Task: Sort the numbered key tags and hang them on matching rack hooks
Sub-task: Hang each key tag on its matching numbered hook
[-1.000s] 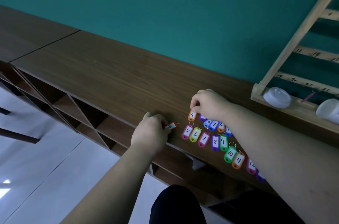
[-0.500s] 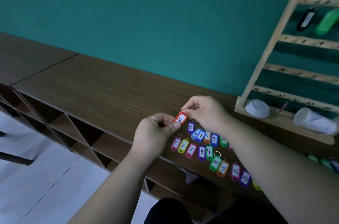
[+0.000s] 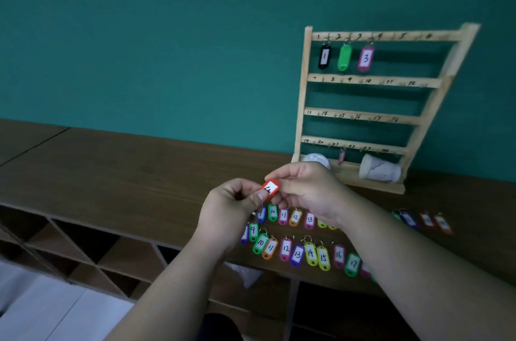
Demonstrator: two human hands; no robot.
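Both hands hold one red key tag marked 4 (image 3: 270,187) above the wooden counter (image 3: 125,173). My left hand (image 3: 231,209) pinches its lower end and my right hand (image 3: 307,190) pinches its upper end. Two rows of several coloured numbered tags (image 3: 310,252) lie on the counter below my hands, partly hidden by my wrists. The wooden hook rack (image 3: 371,106) stands against the wall at the right. On its top row hang a black tag 1 (image 3: 324,56), a green tag (image 3: 344,57) and a pink tag 3 (image 3: 366,58).
A white lid (image 3: 315,159) and a white paper cup on its side (image 3: 379,169) rest on the rack's base. More tags (image 3: 427,220) lie at the far right of the counter. Open shelf compartments (image 3: 83,251) run under the counter. Teal wall behind.
The red tag 4 has been lifted off the counter and both hands now hold it higher. My view has swung up and right, bringing the whole rack into sight.
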